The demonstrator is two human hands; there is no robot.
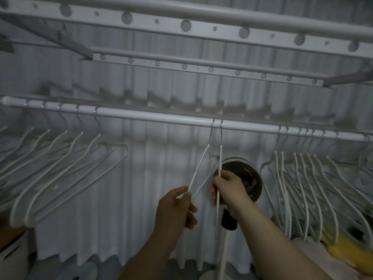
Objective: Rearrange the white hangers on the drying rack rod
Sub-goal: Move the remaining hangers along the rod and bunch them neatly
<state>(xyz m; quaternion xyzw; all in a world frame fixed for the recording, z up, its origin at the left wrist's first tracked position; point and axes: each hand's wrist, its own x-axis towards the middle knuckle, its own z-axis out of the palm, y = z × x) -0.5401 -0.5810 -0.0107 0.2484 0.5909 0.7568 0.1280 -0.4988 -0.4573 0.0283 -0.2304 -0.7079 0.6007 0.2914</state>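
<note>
A white rod [161, 117] runs across the view, sloping down to the right. Two white hangers hook onto it near the middle. My left hand [175, 209] pinches the arm of the left hanger [198, 168], which tilts toward me. My right hand [228, 188] is closed around the right hanger [220, 158], which hangs almost straight down. Several more white hangers [60, 168] are spread along the rod's left part. Another bunch of hangers [302, 178] sits packed at the right end.
A round fan [248, 178] on a white pole stands behind my right hand. White curtains [121, 199] cover the back. Perforated rack bars [181, 25] run overhead. Something yellow [343, 251] lies at the lower right, and a pale container [14, 251] sits at the lower left.
</note>
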